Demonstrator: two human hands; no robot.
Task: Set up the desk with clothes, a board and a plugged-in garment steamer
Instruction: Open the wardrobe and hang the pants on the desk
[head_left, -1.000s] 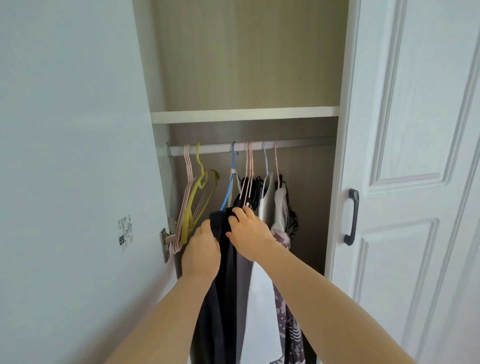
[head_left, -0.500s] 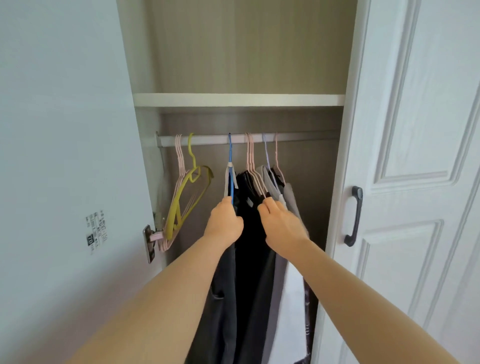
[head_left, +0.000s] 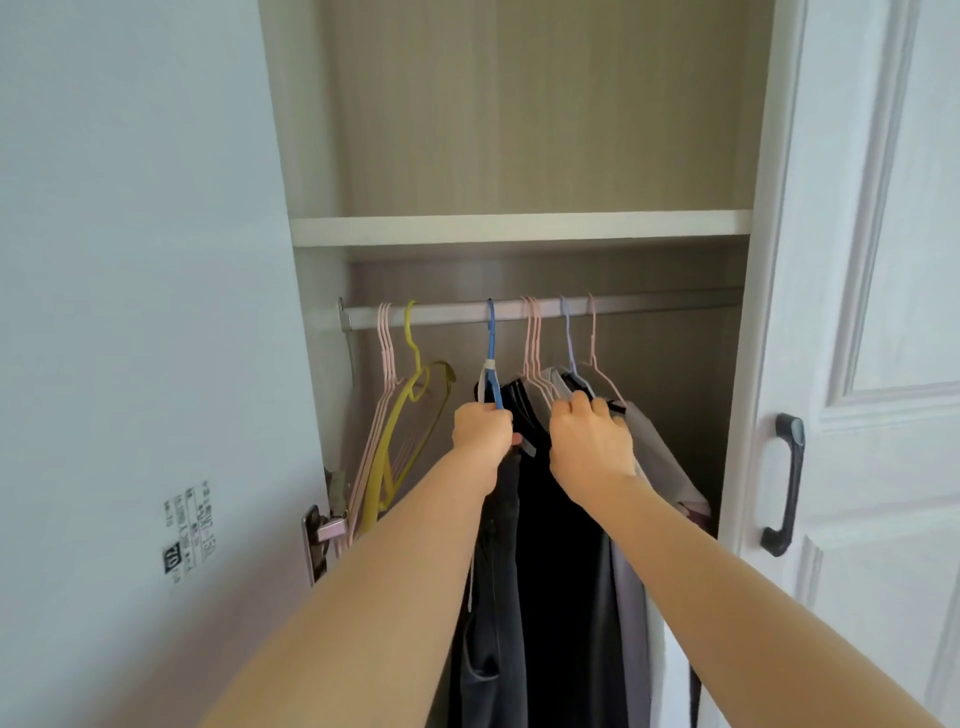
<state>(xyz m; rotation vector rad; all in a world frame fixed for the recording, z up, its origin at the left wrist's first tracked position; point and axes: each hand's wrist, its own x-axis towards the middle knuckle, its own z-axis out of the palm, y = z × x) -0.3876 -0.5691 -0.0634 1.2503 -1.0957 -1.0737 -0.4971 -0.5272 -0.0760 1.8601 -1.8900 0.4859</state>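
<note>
1. The left hand (head_left: 482, 432) is gripping the blue hanger (head_left: 491, 358) low on its neck, fingers curled round it. The hanger's hook is sitting on the rail (head_left: 457, 313).
2. The right hand (head_left: 592, 444) is curling its fingers over the shoulders of the clothes (head_left: 563, 519), just right of the blue hanger. I cannot tell which garment it is holding.
3. The clothes are hanging from the rail inside the wardrobe, under the shelf (head_left: 519, 226). A dark grey piece is hanging below the left hand, a black one in the middle, and pale ones to the right.
4. The empty pink hangers (head_left: 385, 364) and a yellow hanger (head_left: 415, 384) are hanging at the rail's left end, apart from the clothes.
5. The left door (head_left: 130, 312) is standing open and showing a printed label (head_left: 189, 525). The right door (head_left: 872, 260) is carrying a dark handle (head_left: 785, 483) beside the opening.
</note>
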